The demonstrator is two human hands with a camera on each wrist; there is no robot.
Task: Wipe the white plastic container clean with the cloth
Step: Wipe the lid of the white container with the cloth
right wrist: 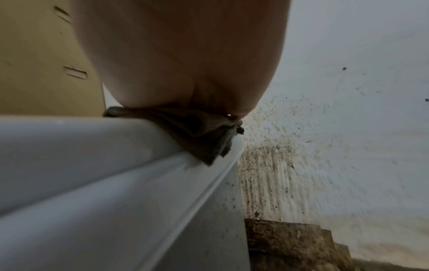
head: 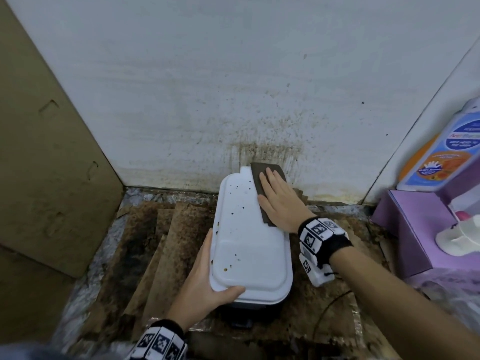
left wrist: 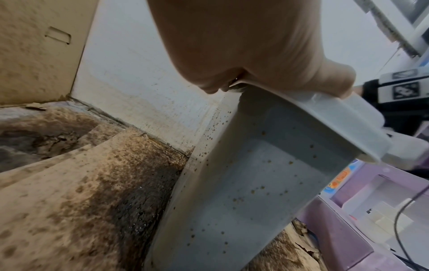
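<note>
A white plastic container (head: 246,245) stands in the corner with brown specks across its flat top. My left hand (head: 205,276) grips its near left corner, thumb over the rim and fingers down the side; the left wrist view shows that speckled side wall (left wrist: 255,183). My right hand (head: 279,201) lies flat with straight fingers on a dark brown cloth (head: 262,175), pressing it onto the far right part of the top. In the right wrist view the cloth (right wrist: 209,139) bunches under my palm and hangs over the container's rim (right wrist: 139,165).
A stained white wall (head: 233,100) rises just behind the container. Greasy brown cardboard sheets (head: 166,242) cover the floor. A cardboard panel (head: 39,152) closes the left side. Purple boxes (head: 415,229) and a labelled bottle (head: 446,152) stand at the right.
</note>
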